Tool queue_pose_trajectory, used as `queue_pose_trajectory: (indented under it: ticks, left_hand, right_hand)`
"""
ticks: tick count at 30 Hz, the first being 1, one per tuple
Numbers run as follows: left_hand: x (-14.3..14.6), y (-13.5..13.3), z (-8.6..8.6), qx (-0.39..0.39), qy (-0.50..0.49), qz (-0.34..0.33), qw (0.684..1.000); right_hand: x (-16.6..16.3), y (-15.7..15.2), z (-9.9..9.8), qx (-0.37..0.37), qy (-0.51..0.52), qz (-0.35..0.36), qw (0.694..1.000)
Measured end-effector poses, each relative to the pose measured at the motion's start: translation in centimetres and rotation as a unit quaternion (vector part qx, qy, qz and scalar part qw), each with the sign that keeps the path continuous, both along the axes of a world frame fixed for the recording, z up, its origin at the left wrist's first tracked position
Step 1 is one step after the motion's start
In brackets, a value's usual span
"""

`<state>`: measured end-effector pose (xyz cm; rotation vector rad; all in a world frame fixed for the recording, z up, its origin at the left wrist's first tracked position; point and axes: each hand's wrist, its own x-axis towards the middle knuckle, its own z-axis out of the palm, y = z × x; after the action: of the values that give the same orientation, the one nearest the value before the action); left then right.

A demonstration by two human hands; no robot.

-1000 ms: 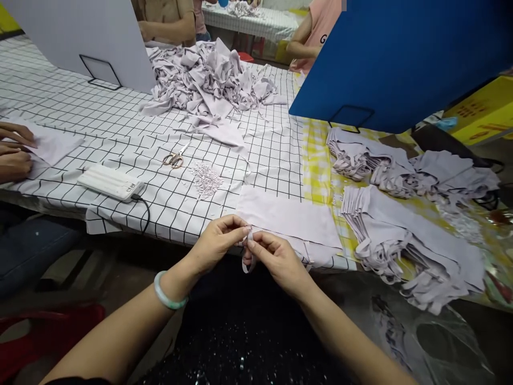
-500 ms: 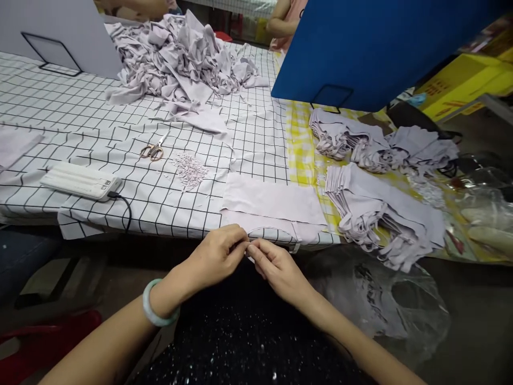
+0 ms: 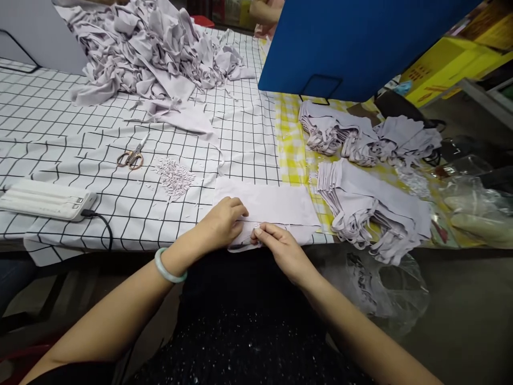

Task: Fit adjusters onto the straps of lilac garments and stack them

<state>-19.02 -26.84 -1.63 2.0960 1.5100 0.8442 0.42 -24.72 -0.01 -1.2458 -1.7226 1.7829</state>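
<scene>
A pale lilac cloth piece [image 3: 272, 200], rectangular and flat, lies at the table's front edge, its near part a separate or folded layer. My left hand [image 3: 224, 222], with a pale green bangle above it, rests at the cloth's left side. Its fingers are curled in, and whatever they pinch is hidden. Just to the right, my right hand [image 3: 280, 248] is closed, thumb against forefinger, on a thin pale cloth strip [image 3: 245, 247] at the near edge. The two hands are a little apart.
Stacked cloth pieces with straps [image 3: 377, 198] lie on the right. Scissors [image 3: 130, 158], small clippings [image 3: 175, 178] and a cabled power bank [image 3: 48, 199] lie left. Behind are a large cloth heap [image 3: 160, 53] and a blue panel [image 3: 340, 48]. Another person's arm [image 3: 266, 10] shows at the back.
My hands, earlier touching at the fingertips just off the table edge, have separated. The left has moved up onto the cloth; the right keeps its pinch. The whole view has shifted slightly.
</scene>
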Motion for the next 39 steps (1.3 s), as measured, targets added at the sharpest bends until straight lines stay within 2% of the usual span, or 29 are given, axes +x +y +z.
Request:
queue_pose_trajectory:
  ticks: [3,6,12,18,25,30,39]
  left_hand:
    - [-0.1,0.7,-2.1,0.001,0.054,-0.003,0.999]
    - [0.1,1.1,-3.2,0.006,0.054,0.008,0.998]
    - [0.1,1.6,-3.1,0.016,-0.018,0.046,0.999]
    - [-0.2,1.7,-2.3,-0.015,-0.054,0.03,0.998]
    - [0.2,1.8,-1.6,-0.055,-0.092,0.082,0.991]
    - [0.1,1.8,-1.4,-0.074,-0.1,0.084,0.989]
    - [0.0,1.9,-1.1,-0.096,-0.117,0.089,0.985]
  right_hand:
    - [-0.5,0.4,-0.1,-0.105,0.005,-0.035,0.994]
    - [-1.3,0.8,0.3,-0.175,-0.013,-0.068,0.982]
    - [-2.8,1.6,0.5,-0.244,-0.038,-0.083,0.965]
    - [-3.5,2.3,0.1,-0.249,-0.018,-0.145,0.957]
    - [-3.6,2.0,-0.3,-0.242,-0.002,-0.168,0.956]
    - [-4.0,2.1,-0.5,-0.252,0.011,-0.205,0.946]
    - [-4.5,2.2,-0.5,-0.245,0.009,-0.222,0.944]
